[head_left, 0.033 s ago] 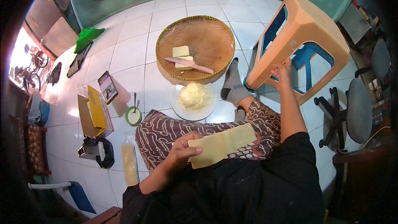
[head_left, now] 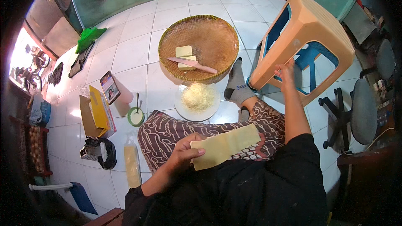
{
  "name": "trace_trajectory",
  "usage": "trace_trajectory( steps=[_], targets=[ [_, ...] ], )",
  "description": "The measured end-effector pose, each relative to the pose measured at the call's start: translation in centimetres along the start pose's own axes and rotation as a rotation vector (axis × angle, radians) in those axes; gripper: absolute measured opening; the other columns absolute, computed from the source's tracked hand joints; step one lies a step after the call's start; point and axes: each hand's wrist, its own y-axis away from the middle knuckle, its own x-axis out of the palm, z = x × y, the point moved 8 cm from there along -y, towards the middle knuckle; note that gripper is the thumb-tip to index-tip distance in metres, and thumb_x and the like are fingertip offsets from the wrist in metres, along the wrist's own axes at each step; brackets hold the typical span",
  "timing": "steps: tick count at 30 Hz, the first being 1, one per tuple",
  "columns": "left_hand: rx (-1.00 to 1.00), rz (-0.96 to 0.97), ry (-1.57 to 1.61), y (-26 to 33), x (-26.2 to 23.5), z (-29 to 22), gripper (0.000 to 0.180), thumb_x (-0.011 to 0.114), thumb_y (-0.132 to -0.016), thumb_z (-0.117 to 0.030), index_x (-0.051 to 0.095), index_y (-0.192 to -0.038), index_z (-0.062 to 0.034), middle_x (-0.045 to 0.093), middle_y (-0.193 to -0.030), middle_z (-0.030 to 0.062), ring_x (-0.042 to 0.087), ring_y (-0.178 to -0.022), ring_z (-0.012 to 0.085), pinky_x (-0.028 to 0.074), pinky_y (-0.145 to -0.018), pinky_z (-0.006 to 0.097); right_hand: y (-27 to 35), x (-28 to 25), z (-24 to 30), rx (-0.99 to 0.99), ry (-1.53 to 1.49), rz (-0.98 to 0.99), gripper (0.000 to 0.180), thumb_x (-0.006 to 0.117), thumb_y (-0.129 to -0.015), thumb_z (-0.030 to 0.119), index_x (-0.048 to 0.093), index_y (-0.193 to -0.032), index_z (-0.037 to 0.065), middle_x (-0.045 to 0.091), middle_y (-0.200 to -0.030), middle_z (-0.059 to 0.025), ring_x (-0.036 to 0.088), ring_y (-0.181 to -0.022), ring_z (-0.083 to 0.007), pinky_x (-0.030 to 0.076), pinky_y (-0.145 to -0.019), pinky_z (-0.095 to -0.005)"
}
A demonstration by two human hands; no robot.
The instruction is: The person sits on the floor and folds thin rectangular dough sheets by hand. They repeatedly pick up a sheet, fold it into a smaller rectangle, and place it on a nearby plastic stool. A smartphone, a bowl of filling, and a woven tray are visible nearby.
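Note:
My left hand [head_left: 187,150] is closed on the near-left end of a long, pale yellow flat sheet [head_left: 226,146], like a pastry wrapper, with the thumb on top. The sheet lies slanted above my lap, over a brown patterned cloth. Whether it is one layer or several I cannot tell. Raised at the right, my right hand [head_left: 286,74] appears in front of the orange plastic stool [head_left: 289,37], fingers apart and partly curled, nothing visible in them. Contact with the stool is unclear. Beyond my lap, a white plate [head_left: 211,112] bears a heap of pale yellow shreds [head_left: 197,97], like grated cheese.
A woven round tray [head_left: 213,37] holds pale yellow blocks [head_left: 183,51] and a pink-handled knife [head_left: 197,64]. To the left are a small cup [head_left: 135,119] with a spoon, a propped phone [head_left: 110,88], a yellow box [head_left: 99,113], a metal grater [head_left: 90,152] and a wrapped pale pack [head_left: 132,165].

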Motion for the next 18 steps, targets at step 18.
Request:
trace_trajectory(
  steps=[18],
  targets=[
    [0.140,0.052,0.009,-0.4,0.9,-1.9,0.011,0.059,-0.072,-0.007,0.050,-0.077,-0.0043,0.053,-0.084,0.0077,0.050,-0.078,0.0164,0.039,-0.072,0.030,21.0,4.6,-4.2,-0.183,0.458,0.657,0.024,0.059,-0.078,0.018,0.053,-0.096,0.005,0.056,-0.091,-0.0078,0.054,-0.088,-0.0199,0.040,-0.080,-0.0299]
  ],
)
